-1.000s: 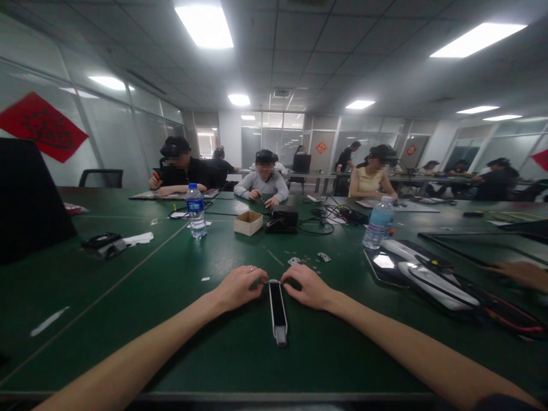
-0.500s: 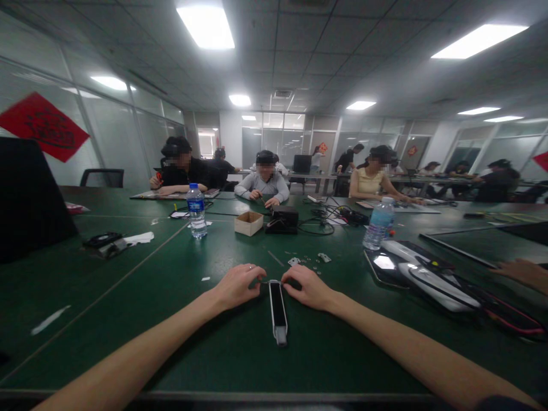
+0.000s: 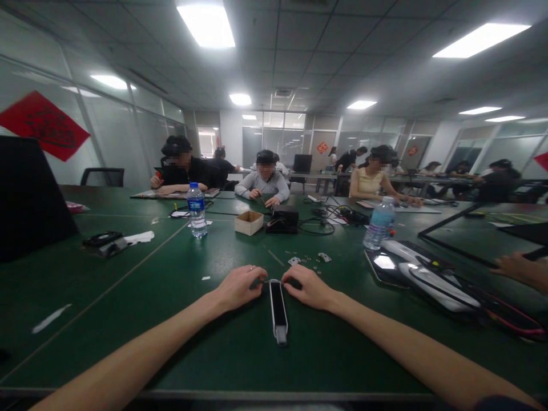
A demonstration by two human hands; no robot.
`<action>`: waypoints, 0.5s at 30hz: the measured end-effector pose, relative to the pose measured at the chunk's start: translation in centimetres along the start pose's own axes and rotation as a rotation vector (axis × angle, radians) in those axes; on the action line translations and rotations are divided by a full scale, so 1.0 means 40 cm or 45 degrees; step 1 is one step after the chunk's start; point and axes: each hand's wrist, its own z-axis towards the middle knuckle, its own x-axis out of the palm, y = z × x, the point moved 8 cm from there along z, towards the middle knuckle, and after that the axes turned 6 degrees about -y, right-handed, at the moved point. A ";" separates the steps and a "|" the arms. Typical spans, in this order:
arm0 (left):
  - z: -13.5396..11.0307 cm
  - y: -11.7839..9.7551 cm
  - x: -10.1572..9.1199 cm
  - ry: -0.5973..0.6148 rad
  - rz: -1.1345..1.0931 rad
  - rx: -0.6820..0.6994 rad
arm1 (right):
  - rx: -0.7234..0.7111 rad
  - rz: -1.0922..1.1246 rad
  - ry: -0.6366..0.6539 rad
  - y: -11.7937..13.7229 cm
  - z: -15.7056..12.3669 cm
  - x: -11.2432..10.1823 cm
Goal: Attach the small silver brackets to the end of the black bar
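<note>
A long, narrow device [image 3: 278,308] with a black face, a pale rim and a grey near end lies on the green table, pointing away from me. My left hand [image 3: 240,288] is at the left of its far end, thumb and forefinger closed in a pinch. On the other side, my right hand [image 3: 309,288] pinches close against the far right corner. Something thin and dark shows between the fingertips and the device's far end, too small to name. Just beyond the hands lie small metal plates [image 3: 294,261] and several tiny rings or nuts.
Farther out stand an open cardboard box [image 3: 248,224], a black box-shaped object [image 3: 284,220] and a water bottle [image 3: 197,211]. At right are another bottle [image 3: 378,224] and white-and-black equipment [image 3: 436,279]. Beside it, a co-worker's hand [image 3: 522,269] holds a dark frame [image 3: 449,222]. People sit opposite.
My hands stay at the device's far end, with hardly any shift. At the right, the co-worker's dark frame has tilted up off the table.
</note>
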 end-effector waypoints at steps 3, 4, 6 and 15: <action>0.000 0.005 0.002 -0.005 -0.023 -0.036 | -0.005 -0.006 0.000 0.000 0.000 0.001; 0.000 0.008 0.003 -0.006 -0.027 -0.049 | -0.003 -0.007 -0.001 -0.001 -0.001 0.001; 0.000 0.014 0.008 -0.003 -0.039 -0.070 | -0.002 -0.009 -0.004 -0.004 -0.001 0.003; -0.003 0.032 0.024 0.050 -0.210 -0.222 | -0.012 0.012 0.002 -0.009 -0.003 0.006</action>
